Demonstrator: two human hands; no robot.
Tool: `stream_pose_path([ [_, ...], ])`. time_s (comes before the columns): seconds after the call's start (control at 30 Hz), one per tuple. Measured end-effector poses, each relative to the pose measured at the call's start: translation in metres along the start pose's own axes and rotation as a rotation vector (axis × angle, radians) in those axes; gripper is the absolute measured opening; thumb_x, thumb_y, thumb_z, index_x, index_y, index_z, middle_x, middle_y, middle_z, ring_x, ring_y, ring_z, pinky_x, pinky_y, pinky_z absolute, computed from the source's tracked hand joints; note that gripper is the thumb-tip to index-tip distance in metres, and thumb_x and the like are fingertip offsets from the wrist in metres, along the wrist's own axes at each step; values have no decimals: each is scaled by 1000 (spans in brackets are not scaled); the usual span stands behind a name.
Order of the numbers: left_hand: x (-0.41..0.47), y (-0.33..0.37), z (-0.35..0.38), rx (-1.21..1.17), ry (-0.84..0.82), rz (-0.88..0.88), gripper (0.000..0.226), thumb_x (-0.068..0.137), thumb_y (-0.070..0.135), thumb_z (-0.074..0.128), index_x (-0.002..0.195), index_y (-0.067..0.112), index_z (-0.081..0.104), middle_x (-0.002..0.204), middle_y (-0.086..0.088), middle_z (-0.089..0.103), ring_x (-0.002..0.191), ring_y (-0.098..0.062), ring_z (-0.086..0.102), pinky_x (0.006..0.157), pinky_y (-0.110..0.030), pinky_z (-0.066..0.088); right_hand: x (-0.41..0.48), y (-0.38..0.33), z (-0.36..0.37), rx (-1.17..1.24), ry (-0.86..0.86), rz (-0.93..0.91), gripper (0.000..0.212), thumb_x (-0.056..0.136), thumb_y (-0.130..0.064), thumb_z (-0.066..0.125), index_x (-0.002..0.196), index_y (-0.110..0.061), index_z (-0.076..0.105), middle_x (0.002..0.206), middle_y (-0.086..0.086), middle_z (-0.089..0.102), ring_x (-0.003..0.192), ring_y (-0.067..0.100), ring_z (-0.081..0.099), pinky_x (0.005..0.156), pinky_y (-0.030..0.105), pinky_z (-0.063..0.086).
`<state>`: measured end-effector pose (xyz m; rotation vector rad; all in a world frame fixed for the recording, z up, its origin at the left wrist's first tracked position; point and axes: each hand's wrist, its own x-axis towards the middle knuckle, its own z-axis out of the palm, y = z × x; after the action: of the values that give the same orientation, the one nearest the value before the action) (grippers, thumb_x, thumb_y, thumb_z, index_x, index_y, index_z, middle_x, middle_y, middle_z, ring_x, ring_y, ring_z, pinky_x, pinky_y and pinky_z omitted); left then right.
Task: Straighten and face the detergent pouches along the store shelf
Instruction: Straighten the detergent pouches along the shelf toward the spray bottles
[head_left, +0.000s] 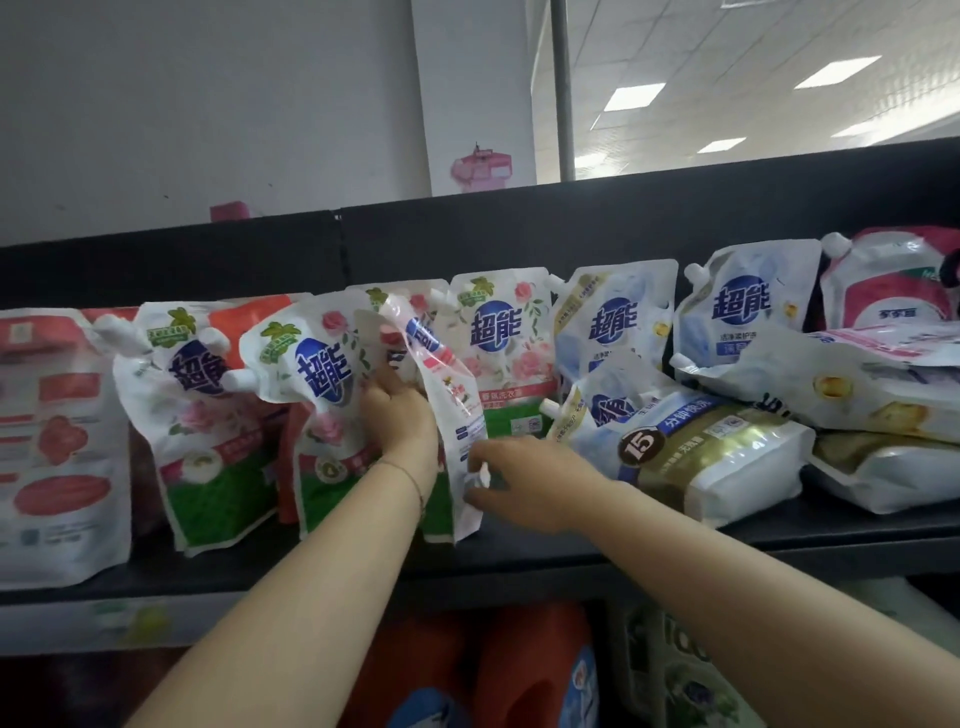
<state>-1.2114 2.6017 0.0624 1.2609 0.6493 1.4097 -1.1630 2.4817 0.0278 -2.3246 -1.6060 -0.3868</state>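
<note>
Head camera: the left hand (400, 415) grips the turned pouch (447, 415) at mid-height, fingers curled round its edge. The right hand (524, 483) holds the same pouch low down, thumb and fingers closed on its bottom corner. The turned pouch stands edge-on at the front of the black shelf (571, 551).

Left of the turned pouch, two rose-printed pouches (208, 389) lean upright, and beyond them stands a red-and-white pouch (57, 441). Behind it a rose pouch (498, 353) faces forward. Right of it stand blue-and-white pouches (743, 306), and a gold-and-blue pouch (717, 447) lies flat, with more flat ones (857, 384) stacked further right. A black back panel (519, 223) rises behind the turned pouch. Above that are a grey wall (208, 104), a metal pole (561, 88) and ceiling light panels (634, 96). Below it are orange jugs (519, 665).
</note>
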Motion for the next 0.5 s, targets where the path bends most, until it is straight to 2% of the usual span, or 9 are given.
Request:
stream_pose_path([
  [0.07, 2, -3, -10, 79, 47, 110, 24, 103, 21, 35, 113, 4, 50, 114, -9, 57, 102, -21, 55, 82, -28, 41, 2, -9, 11, 71, -90, 11, 33, 91, -40, 57, 114, -18, 50, 111, 1, 60, 93, 23, 59, 81, 38, 50],
  [0.1, 0, -4, -16, 92, 39, 159, 21, 102, 17, 37, 115, 4, 48, 115, -9, 55, 100, -19, 53, 79, -26, 40, 3, -13, 17, 87, -86, 4, 32, 90, -37, 58, 112, -15, 48, 110, 3, 60, 93, 24, 59, 81, 41, 51],
  [0.2, -9, -14, -35, 174, -42, 326, 7, 96, 10, 43, 102, 13, 45, 103, -1, 52, 88, -12, 51, 67, -16, 37, 10, -20, 29, 121, -33, -6, 31, 88, -30, 61, 105, -14, 40, 112, 8, 55, 98, 29, 56, 81, 42, 50],
  [0.33, -22, -23, -54, 311, -248, 558, 10, 92, 6, 50, 92, 16, 49, 84, 4, 56, 76, -7, 55, 60, -11, 39, 14, -18, 34, 168, -37, 27, 32, 91, -29, 56, 116, -13, 44, 116, 8, 54, 101, 29, 56, 85, 47, 49],
  [0.43, -40, -22, -52, 379, -461, 640, 13, 90, 7, 54, 87, 19, 53, 72, 6, 58, 65, -5, 56, 57, -21, 44, 12, -11, 27, 91, -43, 21, 31, 94, -23, 45, 123, -13, 50, 114, 10, 56, 98, 32, 58, 83, 49, 50],
  [0.5, -50, -22, -47, 414, -570, 636, 11, 90, 10, 55, 84, 20, 54, 68, 2, 58, 58, -10, 55, 56, -29, 45, 9, -3, 16, -117, -68, 32, 37, 92, -22, 48, 128, -15, 51, 122, 9, 55, 105, 30, 58, 87, 47, 50],
])
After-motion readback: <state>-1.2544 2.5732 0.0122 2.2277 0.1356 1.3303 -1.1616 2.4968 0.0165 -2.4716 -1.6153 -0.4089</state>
